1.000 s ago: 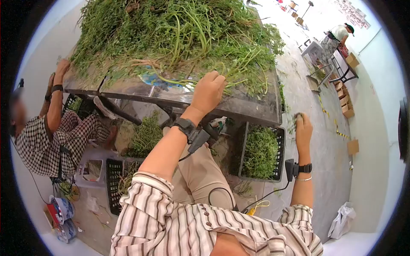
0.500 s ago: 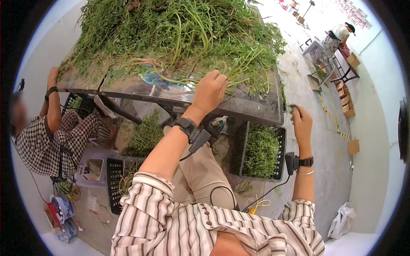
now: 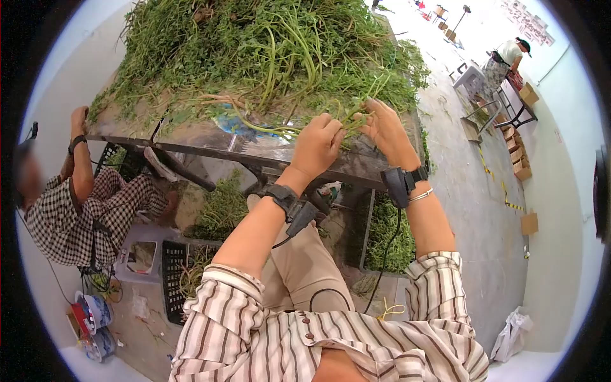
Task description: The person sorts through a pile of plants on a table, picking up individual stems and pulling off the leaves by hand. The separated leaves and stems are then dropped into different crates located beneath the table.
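My left hand [image 3: 318, 148] is closed around the lower ends of a few leafy green stems [image 3: 351, 116] at the table's near edge. Just to its right, my right hand [image 3: 388, 135] pinches the same stems between thumb and fingers. Behind both hands a large heap of leafy green plants [image 3: 248, 48] covers the dark table [image 3: 197, 141]. Some long, pale stalks [image 3: 254, 127] lie loose to the left of my left hand, over a blue and clear plastic sheet [image 3: 230, 121].
Below the table's right side stands a black crate [image 3: 365, 235] of greens; another black crate [image 3: 172, 280] is at lower left. A person in checked clothes [image 3: 57, 223] sits at the left. Another person [image 3: 503, 67] bends over a far table, near cardboard boxes [image 3: 519, 159].
My right hand has come in from beyond the table's right edge to the stems beside my left hand. The left hand has barely moved and keeps its hold.
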A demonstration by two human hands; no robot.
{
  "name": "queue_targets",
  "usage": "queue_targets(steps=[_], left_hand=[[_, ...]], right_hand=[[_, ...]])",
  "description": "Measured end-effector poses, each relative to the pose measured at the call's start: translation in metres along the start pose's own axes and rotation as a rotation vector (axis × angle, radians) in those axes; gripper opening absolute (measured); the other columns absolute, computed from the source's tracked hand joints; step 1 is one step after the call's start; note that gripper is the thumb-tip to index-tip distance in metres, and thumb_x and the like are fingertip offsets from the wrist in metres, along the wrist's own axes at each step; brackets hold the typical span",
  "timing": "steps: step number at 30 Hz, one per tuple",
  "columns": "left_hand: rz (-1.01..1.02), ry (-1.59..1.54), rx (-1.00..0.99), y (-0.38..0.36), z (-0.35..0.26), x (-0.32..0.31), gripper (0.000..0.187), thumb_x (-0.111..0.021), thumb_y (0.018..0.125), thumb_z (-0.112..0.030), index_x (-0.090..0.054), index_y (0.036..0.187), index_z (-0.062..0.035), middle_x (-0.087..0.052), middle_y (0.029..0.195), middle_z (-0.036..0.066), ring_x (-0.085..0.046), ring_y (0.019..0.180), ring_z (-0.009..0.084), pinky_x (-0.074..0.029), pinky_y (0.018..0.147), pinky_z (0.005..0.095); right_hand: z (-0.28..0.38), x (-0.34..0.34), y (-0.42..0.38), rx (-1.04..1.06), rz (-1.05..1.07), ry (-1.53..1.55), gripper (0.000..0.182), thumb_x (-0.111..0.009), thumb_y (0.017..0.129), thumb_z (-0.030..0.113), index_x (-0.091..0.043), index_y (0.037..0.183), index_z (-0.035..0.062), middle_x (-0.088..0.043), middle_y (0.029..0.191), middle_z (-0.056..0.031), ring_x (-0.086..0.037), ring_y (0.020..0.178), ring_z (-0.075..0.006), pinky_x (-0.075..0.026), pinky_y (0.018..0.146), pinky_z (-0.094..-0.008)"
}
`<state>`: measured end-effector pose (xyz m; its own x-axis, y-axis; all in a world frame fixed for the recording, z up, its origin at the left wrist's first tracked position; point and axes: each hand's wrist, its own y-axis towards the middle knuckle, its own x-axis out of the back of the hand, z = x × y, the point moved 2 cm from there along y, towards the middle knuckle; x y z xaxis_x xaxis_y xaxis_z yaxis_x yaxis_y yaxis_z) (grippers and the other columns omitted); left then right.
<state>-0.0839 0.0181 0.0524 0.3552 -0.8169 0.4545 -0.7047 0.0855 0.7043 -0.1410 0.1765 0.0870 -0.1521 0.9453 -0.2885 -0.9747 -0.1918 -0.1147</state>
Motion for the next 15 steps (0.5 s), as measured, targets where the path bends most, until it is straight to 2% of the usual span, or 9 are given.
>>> queue_targets(steps=[4,7,12,14,15], left_hand=[[-0.009,-0.007,-0.009,0.000,0.001,0.000,0.011,-0.060,0.084,-0.011,-0.054,0.087,-0.0025,-0.049,0.080,0.013,-0.051,0.075,0.0344,-0.043,0.062,0.0421],[-0.007,-0.021,0.014,-0.001,0.002,0.000,0.011,-0.061,0.084,-0.011,-0.054,0.089,-0.0035,-0.050,0.082,0.013,-0.052,0.076,0.0343,-0.043,0.063,0.0420],[-0.058,-0.025,0.014,0.000,0.001,0.000,0.018,-0.062,0.084,-0.013,-0.055,0.098,-0.0047,-0.051,0.085,0.012,-0.053,0.079,0.0332,-0.045,0.065,0.0404],[-0.019,0.030,0.038,0.000,-0.002,0.003,0.030,-0.063,0.083,-0.014,-0.056,0.111,-0.0091,-0.051,0.086,0.011,-0.053,0.078,0.0310,-0.046,0.065,0.0386],[-0.019,0.031,0.037,0.001,-0.003,0.005,0.030,-0.063,0.083,-0.014,-0.056,0.111,-0.0091,-0.051,0.086,0.011,-0.053,0.078,0.0310,-0.046,0.065,0.0386]], right_hand=[[-0.005,0.001,0.007,-0.018,-0.017,0.040,0.017,-0.049,0.094,0.018,-0.051,0.103,0.0038,-0.061,0.100,-0.0074,-0.056,0.077,-0.0138,-0.049,0.064,-0.0303],[-0.004,0.000,-0.001,0.052,0.032,-0.041,0.018,-0.048,0.094,0.016,-0.053,0.106,0.0039,-0.063,0.093,-0.0050,-0.056,0.075,-0.0129,-0.049,0.064,-0.0288],[0.003,-0.010,-0.027,0.030,-0.041,-0.117,0.022,-0.047,0.094,0.015,-0.054,0.112,0.0045,-0.063,0.098,-0.0037,-0.056,0.080,-0.0108,-0.047,0.065,-0.0257],[-0.001,-0.007,-0.029,0.037,-0.038,-0.150,0.023,-0.045,0.094,0.013,-0.053,0.114,0.0048,-0.063,0.099,-0.0030,-0.056,0.083,-0.0103,-0.046,0.067,-0.0248],[-0.008,-0.002,-0.027,0.053,-0.030,-0.162,0.027,-0.048,0.093,0.018,-0.054,0.116,0.0054,-0.063,0.102,-0.0022,-0.056,0.086,-0.0095,-0.045,0.066,-0.0245]])
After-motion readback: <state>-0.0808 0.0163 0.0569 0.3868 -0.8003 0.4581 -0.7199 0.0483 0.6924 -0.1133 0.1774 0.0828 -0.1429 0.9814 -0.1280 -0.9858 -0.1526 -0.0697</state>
